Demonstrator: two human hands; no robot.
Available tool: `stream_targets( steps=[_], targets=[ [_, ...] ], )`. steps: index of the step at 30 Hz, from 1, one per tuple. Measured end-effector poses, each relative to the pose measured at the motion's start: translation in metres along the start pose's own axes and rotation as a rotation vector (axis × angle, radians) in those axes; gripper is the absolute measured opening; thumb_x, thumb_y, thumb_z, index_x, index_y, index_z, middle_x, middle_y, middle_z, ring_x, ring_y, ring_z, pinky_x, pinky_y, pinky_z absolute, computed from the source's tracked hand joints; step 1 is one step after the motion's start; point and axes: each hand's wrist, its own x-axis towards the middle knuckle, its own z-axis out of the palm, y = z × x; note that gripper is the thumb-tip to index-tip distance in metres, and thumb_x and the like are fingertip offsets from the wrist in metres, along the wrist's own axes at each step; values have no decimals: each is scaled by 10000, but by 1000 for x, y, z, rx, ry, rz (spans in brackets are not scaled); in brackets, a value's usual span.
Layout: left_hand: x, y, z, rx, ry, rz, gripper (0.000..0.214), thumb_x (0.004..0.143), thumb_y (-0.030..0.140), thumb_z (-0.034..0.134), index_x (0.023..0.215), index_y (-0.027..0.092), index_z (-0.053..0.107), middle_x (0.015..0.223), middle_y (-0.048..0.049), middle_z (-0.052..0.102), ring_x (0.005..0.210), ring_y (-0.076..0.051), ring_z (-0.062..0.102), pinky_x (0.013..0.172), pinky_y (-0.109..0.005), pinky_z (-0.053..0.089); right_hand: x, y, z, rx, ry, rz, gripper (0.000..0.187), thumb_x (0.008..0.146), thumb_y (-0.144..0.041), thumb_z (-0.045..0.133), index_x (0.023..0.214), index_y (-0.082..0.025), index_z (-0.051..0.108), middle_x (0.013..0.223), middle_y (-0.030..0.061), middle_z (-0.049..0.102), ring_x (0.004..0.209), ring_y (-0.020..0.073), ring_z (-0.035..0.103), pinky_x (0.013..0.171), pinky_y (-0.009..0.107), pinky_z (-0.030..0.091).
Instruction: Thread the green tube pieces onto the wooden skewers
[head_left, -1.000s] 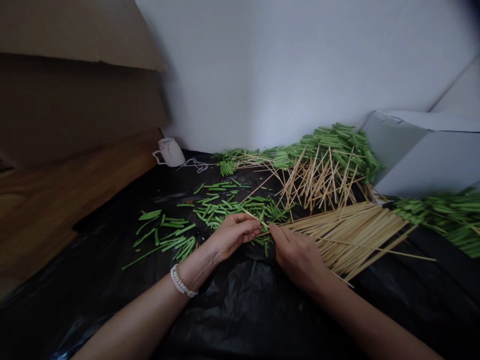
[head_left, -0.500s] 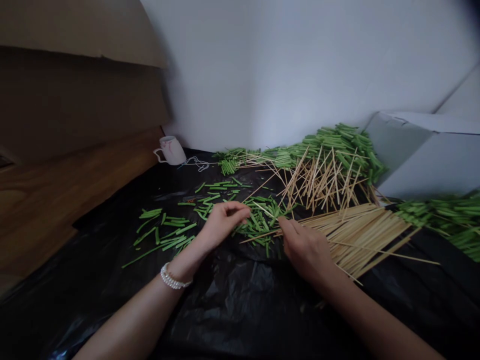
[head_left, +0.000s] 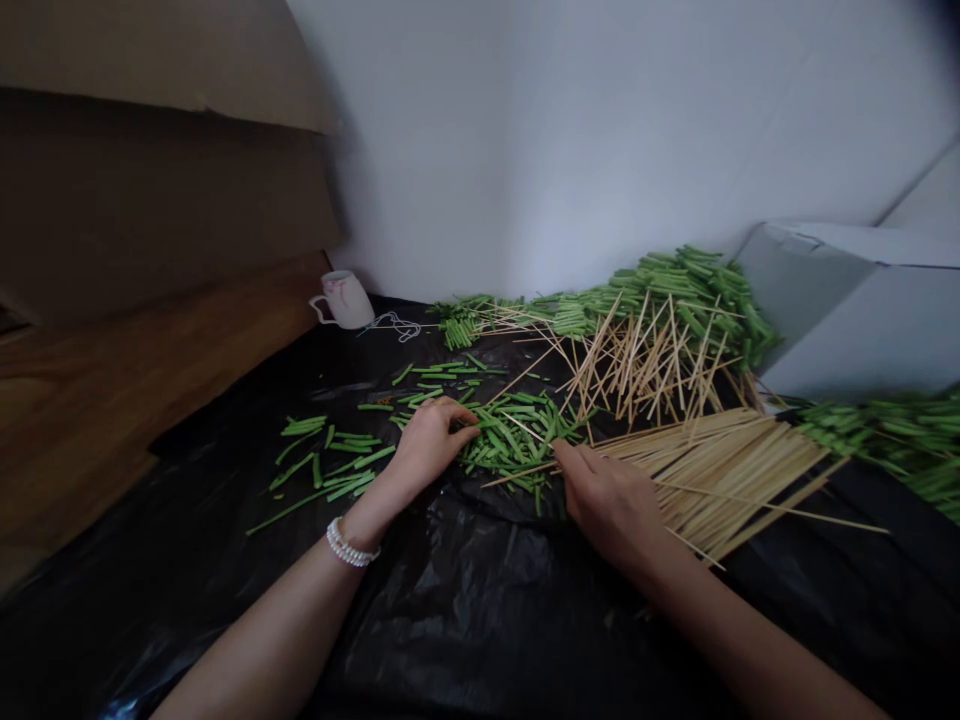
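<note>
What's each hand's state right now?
Left hand: at the green stems; whether it grips one cannot be told.
Right hand: closed, holding a thin stick.

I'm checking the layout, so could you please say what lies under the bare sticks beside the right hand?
Black plastic sheeting shows along the near edge of the bare sticks; whatever lies beneath their middle is hidden.

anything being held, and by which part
The right hand pinches a stick behind its exposed end; whether the left hand holds anything can't be told.
</note>
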Motion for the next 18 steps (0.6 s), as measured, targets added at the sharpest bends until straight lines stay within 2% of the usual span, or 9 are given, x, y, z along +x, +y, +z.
stream_targets(
  steps=[2, 4, 7, 9, 12, 18],
  targets=[
    [1, 5, -2, -164, 34, -52, 114, 754, 298, 700, 814, 213, 747, 860, -35, 723, 846, -215, 630, 837, -344, 453, 0, -1, 0, 15, 8, -7, 287, 831, -71, 453, 1028, -154, 645, 711, -3, 632, 555, 137, 516, 551, 297, 271],
    [2, 9, -2, -446, 31, -161, 167, 722, 326, 735, 822, 193, 746, 830, -36, 731, 798, -199, 638, 803, -324, 464, 0, -1, 0, 31, 22, -14, 294, 834, -69, 444, 1035, -146, 644, 710, 0, 632, 553, 134, 510, 548, 297, 271],
    [1, 12, 0, -941, -49, -368, 293, 636, 367, 818, 841, 172, 743, 817, -39, 730, 776, -164, 643, 755, -285, 475, 0, -2, 0, 49, 59, -20, 314, 831, -66, 436, 1057, -137, 641, 717, 3, 639, 555, 130, 507, 551, 294, 278],
    [0, 13, 2, -1158, -106, -464, 325, 589, 351, 858, 831, 167, 743, 811, -37, 724, 774, -138, 640, 729, -251, 474, 0, -3, -1, 57, 76, -24, 322, 831, -66, 435, 1071, -133, 639, 734, 5, 647, 556, 129, 508, 555, 295, 285],
    [-1, 14, 4, -1274, -144, -516, 302, 572, 304, 879, 801, 157, 748, 798, -36, 716, 756, -107, 627, 698, -211, 471, 0, -3, -1, 65, 91, -31, 315, 847, -71, 432, 1077, -128, 639, 740, 5, 651, 554, 129, 511, 557, 298, 296],
    [-3, 19, 5, -1298, -157, -517, 281, 584, 278, 876, 806, 150, 760, 809, -43, 716, 721, -89, 612, 670, -191, 473, -1, -2, 1, 73, 95, -31, 302, 874, -93, 424, 1088, -124, 635, 727, 8, 639, 556, 125, 508, 557, 293, 295]
  ],
)
